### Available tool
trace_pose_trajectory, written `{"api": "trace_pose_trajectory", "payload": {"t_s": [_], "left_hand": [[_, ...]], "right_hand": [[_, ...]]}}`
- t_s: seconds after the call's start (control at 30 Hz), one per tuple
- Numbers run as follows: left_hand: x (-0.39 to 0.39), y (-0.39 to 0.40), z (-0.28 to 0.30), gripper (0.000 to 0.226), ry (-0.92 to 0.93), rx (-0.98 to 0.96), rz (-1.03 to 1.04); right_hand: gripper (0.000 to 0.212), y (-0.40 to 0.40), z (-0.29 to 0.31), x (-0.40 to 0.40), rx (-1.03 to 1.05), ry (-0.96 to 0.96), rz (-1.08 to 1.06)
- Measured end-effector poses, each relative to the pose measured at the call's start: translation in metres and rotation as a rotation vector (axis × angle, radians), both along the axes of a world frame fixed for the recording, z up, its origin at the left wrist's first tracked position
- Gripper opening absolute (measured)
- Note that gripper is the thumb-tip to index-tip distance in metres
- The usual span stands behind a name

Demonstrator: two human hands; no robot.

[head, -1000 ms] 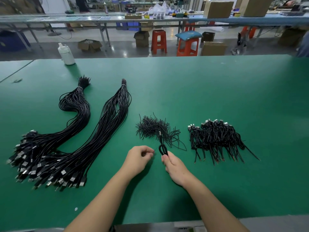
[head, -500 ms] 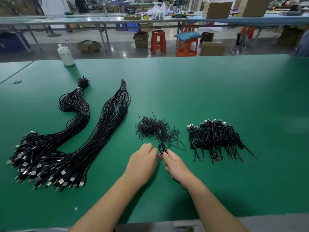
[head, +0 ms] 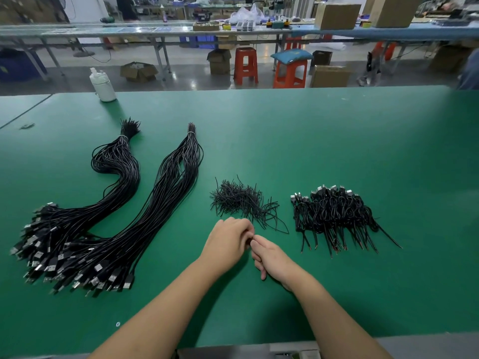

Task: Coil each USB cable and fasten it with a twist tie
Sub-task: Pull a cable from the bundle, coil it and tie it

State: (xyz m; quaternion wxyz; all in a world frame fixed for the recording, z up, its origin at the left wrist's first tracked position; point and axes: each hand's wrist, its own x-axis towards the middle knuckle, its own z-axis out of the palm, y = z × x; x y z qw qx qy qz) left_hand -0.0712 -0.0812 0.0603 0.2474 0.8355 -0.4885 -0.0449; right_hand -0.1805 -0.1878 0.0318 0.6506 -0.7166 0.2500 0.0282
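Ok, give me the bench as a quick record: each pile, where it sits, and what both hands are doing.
uncoiled cables: two long bundles, left side of green table
twist ties: loose pile, centre, just beyond the hands
finished coils: heap, right of the ties
left hand: fingers curled, meeting the right
right hand: pinching something small and black; item mostly hidden
bottle: white, far left edge

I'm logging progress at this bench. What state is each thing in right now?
Left hand: fingers curled, meeting the right hand.
Right hand: fingers pinching something small and dark, mostly hidden.
Loose cables: two long bundles, uncoiled, banded at the far ends.
Twist ties: loose heap.
Coiled cables: piled, tied.
Bottle: upright.
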Motion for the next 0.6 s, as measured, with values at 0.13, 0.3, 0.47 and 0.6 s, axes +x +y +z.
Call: {"api": "trace_pose_trajectory", "payload": {"t_s": [0.13, 0.3, 0.47, 0.6], "left_hand": [[-0.005, -0.006, 0.004, 0.015, 0.264, 0.041, 0.189], [-0.009, -0.006, 0.005, 0.018, 0.381, 0.096, 0.267], [0.005, 0.004, 0.01, 0.006, 0.433, 0.151, 0.245], [0.006, 0.005, 0.015, 0.015, 0.339, 0.171, 0.255]], "right_hand": [[0.026, 0.009, -0.007, -0.003, -0.403, 0.038, -0.024], [0.033, 0.021, -0.022, -0.01, -0.761, -0.037, -0.079], [0.028, 0.028, -0.026, -0.014, -0.888, -0.11, -0.06], [0.027, 0.032, -0.022, -0.014, -0.919, -0.102, -0.041]]}}
